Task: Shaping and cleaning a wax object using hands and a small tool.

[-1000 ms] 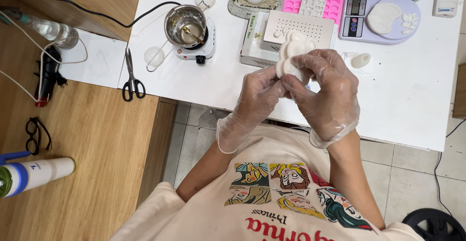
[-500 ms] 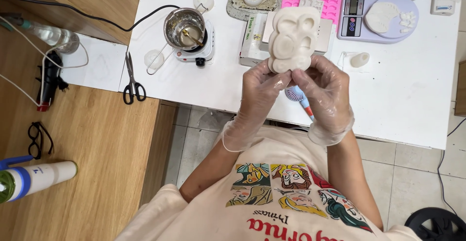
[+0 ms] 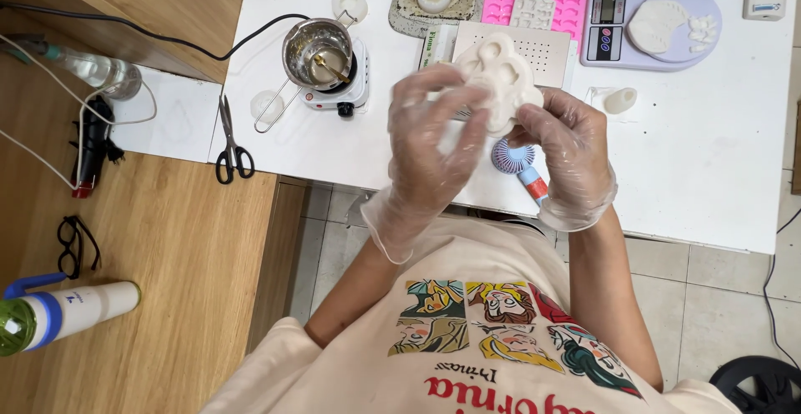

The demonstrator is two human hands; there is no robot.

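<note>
Both my hands wear clear plastic gloves and hold a white lumpy mould-like piece up over the white table. My left hand grips its left side, fingers curled over the front. My right hand holds its right and lower edge. Below the hands a small blue hand-held fan lies on the table.
A metal pot sits on a small electric hotplate, scissors to its left. Behind are a pink silicone mould, a perforated white board, a scale with white pieces and a small white cone. Glasses and a bottle lie on the wooden surface.
The hands have risen and come closer to the camera with the white piece. The piece has turned, and the left hand's fingers now cover more of its front.
</note>
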